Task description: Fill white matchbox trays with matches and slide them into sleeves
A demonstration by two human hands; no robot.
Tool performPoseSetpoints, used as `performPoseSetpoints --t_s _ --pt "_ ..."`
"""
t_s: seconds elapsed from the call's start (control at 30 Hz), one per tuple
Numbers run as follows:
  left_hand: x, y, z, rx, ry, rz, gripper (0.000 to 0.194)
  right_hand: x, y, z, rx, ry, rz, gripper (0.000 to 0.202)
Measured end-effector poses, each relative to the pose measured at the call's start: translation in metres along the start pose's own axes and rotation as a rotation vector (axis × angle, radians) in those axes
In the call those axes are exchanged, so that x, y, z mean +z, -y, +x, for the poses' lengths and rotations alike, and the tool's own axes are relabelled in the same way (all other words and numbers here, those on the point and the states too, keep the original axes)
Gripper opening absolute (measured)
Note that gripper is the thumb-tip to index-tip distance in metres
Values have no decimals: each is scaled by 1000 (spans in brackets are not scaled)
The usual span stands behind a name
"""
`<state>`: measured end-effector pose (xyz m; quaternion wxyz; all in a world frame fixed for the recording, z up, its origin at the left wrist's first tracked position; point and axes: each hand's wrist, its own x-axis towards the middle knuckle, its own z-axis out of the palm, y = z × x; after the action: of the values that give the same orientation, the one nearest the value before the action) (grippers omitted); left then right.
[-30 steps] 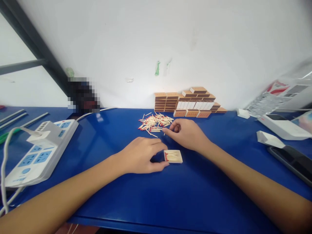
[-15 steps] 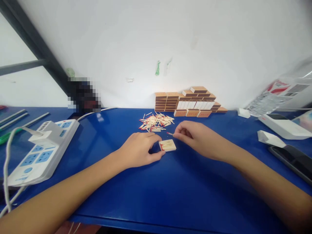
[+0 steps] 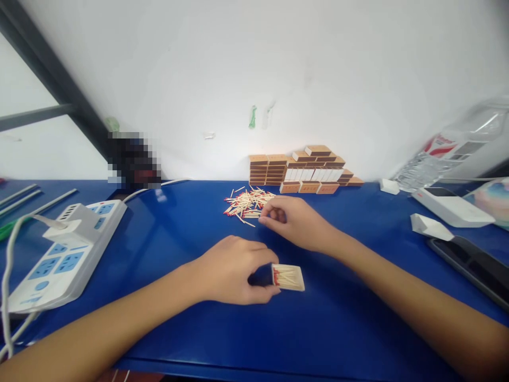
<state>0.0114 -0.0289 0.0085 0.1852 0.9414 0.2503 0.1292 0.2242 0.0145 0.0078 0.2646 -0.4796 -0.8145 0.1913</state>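
My left hand (image 3: 242, 270) grips a small white matchbox tray (image 3: 300, 278) by its left end, thumb at the near corner and fingers at the far one. Inside the tray lie several matches (image 3: 288, 275), red heads toward my left hand. My right hand (image 3: 288, 217) is at the right edge of a loose pile of red-tipped matches (image 3: 244, 202), thumb and forefinger pinched together. Whether a match is between those fingertips, I cannot make out. One loose match (image 3: 249, 224) lies just in front of the pile.
Stacked matchboxes (image 3: 267, 170) stand against the wall behind the pile. A power strip (image 3: 75, 254) with a plugged-in adapter and white cable lies at left. To the right are a plastic bottle (image 3: 441, 148), a white box (image 3: 453, 207) and a dark phone (image 3: 469, 270) on the blue table (image 3: 338, 334).
My left hand has brought the matchbox tray nearer and to the right. My right hand has moved left to the match pile, and the match that stuck out of its fingers no longer shows there.
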Motion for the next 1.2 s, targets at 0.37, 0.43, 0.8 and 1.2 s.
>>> performPoseSetpoints --t_s 0.37,0.43,0.8,1.2 --pt "0 8 1 -25 7 59 27 16 14 11 192 112 -237 24" --pt "0 8 2 -22 5 57 27 19 15 14 176 68 -198 26" --pt "4 11 0 19 -14 87 28 48 18 29 85 7 -157 23" --pt "-10 13 3 -79 22 -68 26 34 10 27 38 109 -177 24"
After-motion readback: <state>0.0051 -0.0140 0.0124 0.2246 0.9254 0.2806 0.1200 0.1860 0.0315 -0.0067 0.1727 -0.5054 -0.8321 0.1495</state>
